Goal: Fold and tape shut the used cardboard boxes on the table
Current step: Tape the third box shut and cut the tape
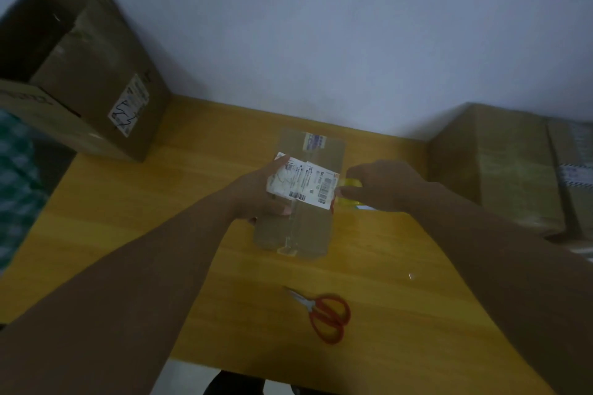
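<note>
One small cardboard box (pixel 298 228), labelled, centre of table (pixel 128 218). Left hand (pixel 256 192): fingers grip its left edge. Right hand (pixel 382 184): fingers curled round yellow roll (pixel 351 183), seemingly tape, at its right edge. Red scissors (pixel 324 314): nearer, apart.

Both arms in view, bare, coming in from the bottom corners and converging mid-frame. left forearm (pixel 128 282) runs up-right, wrist roughly straight. left hand (pixel 256 192) has its back to the camera and grips the left side of the small box (pixel 298 228): one digit stretched up along the label edge, another laid on the top face lower down, the rest hidden. right forearm (pixel 500 260) runs up-left. right hand (pixel 382 184) is knuckles up, fingers curled round the yellow tape roll (pixel 351 183), fingertips at the box's right edge. Hands apart, box between them. Dim frame, can't tell thumb from finger on the left
</note>
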